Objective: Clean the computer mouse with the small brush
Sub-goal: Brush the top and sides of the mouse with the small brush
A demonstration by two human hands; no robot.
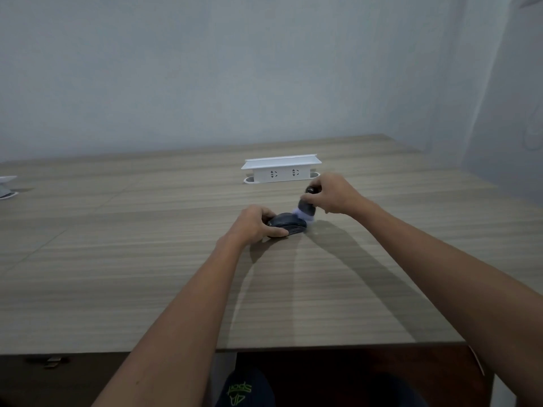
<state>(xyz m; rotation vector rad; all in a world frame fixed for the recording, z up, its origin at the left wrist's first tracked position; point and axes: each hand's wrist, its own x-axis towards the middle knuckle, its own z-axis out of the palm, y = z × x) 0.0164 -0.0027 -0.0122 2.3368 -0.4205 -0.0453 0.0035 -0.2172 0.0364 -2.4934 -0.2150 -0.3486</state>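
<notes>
A dark computer mouse (289,224) lies on the wooden table (147,259), near its middle. My left hand (252,224) grips the mouse from its left side, thumb along the near edge. My right hand (332,193) holds a small brush (305,208) with a dark round handle and pale bristles. The brush stands nearly upright, and its bristles press on the right end of the mouse. Part of the handle is hidden by my fingers.
A white pop-up socket box (281,168) stands on the table just behind the hands. A white object (7,186) shows at the far left edge. The wall rises behind the table, and the table's front edge runs close to my body.
</notes>
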